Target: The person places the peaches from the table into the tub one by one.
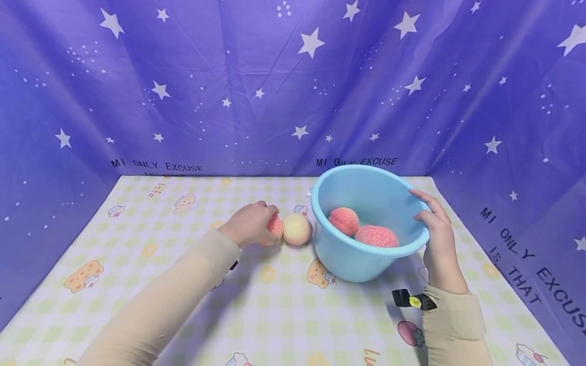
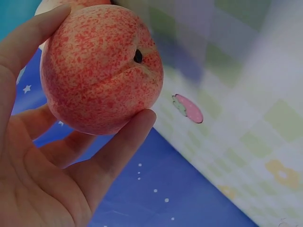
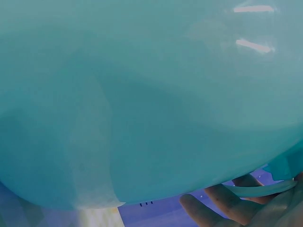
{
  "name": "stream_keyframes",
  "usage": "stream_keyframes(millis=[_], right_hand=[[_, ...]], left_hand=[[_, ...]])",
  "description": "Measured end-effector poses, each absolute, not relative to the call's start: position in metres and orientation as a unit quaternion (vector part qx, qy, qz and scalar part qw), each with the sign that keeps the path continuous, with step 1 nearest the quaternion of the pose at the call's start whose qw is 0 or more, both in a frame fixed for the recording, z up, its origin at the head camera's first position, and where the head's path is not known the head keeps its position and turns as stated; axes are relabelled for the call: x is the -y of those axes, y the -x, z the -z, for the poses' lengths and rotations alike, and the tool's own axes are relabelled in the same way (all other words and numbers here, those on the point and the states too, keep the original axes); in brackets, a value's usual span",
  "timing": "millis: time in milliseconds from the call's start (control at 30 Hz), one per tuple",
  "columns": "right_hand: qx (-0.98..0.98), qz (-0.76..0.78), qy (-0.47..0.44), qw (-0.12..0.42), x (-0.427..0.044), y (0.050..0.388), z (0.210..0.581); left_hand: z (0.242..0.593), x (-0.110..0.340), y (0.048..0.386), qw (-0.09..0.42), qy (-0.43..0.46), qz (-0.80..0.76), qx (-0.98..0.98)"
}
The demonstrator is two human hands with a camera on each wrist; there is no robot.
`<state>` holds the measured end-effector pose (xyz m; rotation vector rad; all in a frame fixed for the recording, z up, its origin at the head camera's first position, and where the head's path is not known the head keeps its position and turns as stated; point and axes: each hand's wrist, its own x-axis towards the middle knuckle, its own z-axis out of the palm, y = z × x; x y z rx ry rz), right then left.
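My left hand [image 1: 251, 223] holds a red-speckled peach [image 2: 102, 71] between thumb and fingers, low over the tablecloth. Beside it, to the right, a paler yellowish peach [image 1: 297, 230] sits on the cloth, close to the bucket. The light blue bucket [image 1: 354, 264] leans, its mouth turned partly toward me. Inside lie two pinkish-red peaches, one rounder [image 1: 344, 221] and one broader [image 1: 377, 237]. My right hand [image 1: 441, 241] grips the bucket's right rim, fingers over the edge. In the right wrist view the bucket's wall [image 3: 151, 104] fills most of the frame, with fingertips [image 3: 222, 201] below.
A checked tablecloth [image 1: 265, 315] with cartoon prints covers the table. Purple star-patterned curtains [image 1: 256, 66] stand behind it and at both sides. A black strap [image 1: 414, 301] with a yellow mark sits at my right wrist.
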<state>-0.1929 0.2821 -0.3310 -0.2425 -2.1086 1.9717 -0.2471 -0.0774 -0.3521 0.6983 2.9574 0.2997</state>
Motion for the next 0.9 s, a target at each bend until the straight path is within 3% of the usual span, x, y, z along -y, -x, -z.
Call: stream_keyframes(millis=[900], right_hand=[[0.721,-0.676,0.079,0.126,-0.281,0.193,0.330]], left_hand=[[0.291,0.077,0.232,0.032,-0.260,-0.088,-0.961]])
